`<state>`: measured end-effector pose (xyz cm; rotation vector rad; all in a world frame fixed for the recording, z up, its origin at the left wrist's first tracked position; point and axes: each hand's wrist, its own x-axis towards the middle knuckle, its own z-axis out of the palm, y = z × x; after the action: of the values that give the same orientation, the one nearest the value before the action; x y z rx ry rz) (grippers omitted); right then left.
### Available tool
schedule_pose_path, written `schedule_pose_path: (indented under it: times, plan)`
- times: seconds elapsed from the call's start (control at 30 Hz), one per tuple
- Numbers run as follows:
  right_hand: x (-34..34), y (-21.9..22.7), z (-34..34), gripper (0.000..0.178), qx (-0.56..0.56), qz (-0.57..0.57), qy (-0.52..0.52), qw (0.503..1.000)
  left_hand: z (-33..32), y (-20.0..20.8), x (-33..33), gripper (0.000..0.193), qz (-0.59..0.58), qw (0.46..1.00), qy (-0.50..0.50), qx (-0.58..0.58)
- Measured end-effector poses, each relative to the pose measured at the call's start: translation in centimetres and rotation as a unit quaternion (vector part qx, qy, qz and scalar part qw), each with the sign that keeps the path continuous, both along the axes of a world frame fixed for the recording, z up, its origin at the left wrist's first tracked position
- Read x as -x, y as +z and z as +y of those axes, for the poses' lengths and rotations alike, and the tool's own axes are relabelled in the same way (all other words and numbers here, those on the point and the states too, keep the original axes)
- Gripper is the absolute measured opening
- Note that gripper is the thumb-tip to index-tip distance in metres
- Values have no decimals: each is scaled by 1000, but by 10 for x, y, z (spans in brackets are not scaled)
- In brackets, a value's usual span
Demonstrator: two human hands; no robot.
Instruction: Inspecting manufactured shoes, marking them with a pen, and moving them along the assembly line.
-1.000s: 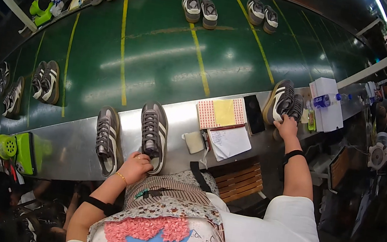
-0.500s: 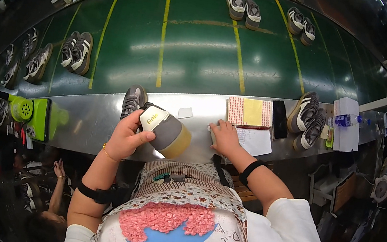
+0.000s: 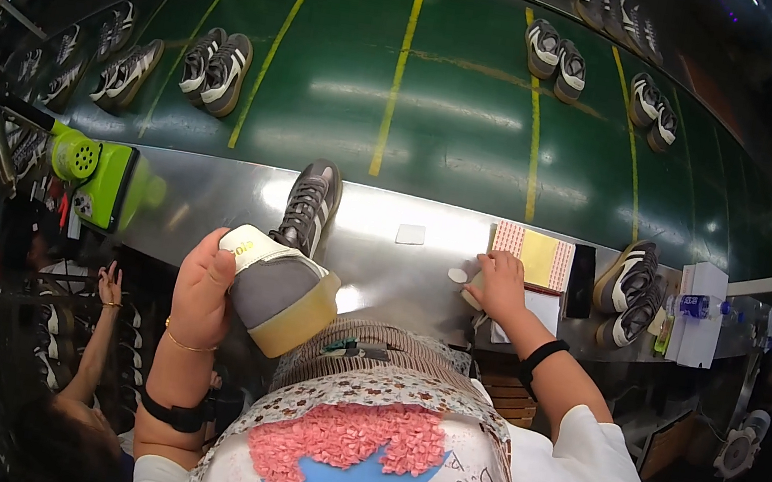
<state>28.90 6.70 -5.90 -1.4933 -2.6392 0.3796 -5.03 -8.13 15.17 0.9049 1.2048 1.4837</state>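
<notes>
My left hand (image 3: 202, 288) is closed round a grey and white sneaker (image 3: 281, 297), its heel and yellowish gum sole turned toward me, its toe end out of sight. Just beyond it, a matching dark grey sneaker (image 3: 313, 204) stands on the metal ledge. My right hand (image 3: 502, 290) rests at the ledge with bent fingers, at the near left corner of a red-patterned pad (image 3: 510, 235). A pale rounded object shows partly under its thumb; I cannot make out what it is. Beside the thumb lies a small white oval piece (image 3: 457, 276).
Beyond the metal ledge (image 3: 371, 269) runs a green belt (image 3: 454, 131) with yellow lines, bearing sneaker pairs. A white card (image 3: 411, 235), black phone-like slab (image 3: 580, 282), sneaker pair (image 3: 635, 293) and bottle (image 3: 699, 307) are on the ledge. A green device (image 3: 104, 186) stands left; another person's arm (image 3: 98, 337) shows below.
The view has shifted, so the ledge things sit further right. My left hand has brought the sneaker lower, nearer my body. My right hand has shifted onto the pad's corner; the white oval piece now shows.
</notes>
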Motion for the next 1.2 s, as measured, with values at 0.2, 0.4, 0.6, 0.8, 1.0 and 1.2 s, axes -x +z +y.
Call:
schedule_pose_path:
  times: [0.2, 0.4, 0.6, 0.8, 1.0, 1.2]
  plan:
    - [86, -27, 14, 50, -37, 94, 120, 988, -7, 16, 3, 38, -25, 989, 120, 84]
    - [123, -35, 39, 34, 61, 8, 76, 995, -26, 19, 8, 40, -16, 989, 115, 87]
    - [137, -34, 48, 16, 223, 268, 102, 932, -33, 31, 11, 41, -3, 993, 85, 85]
    - [167, 181, -7, 39, 399, 435, 305, 747, -28, 40, 11, 39, 49, 993, 23, 108]
    - [163, 264, -46, 47, 298, 378, 417, 771, -18, 52, 6, 37, 15, 996, -4, 88]
    - [158, 256, -40, 29, 311, 397, 397, 767, -6, 47, 1, 39, 34, 997, -23, 71]
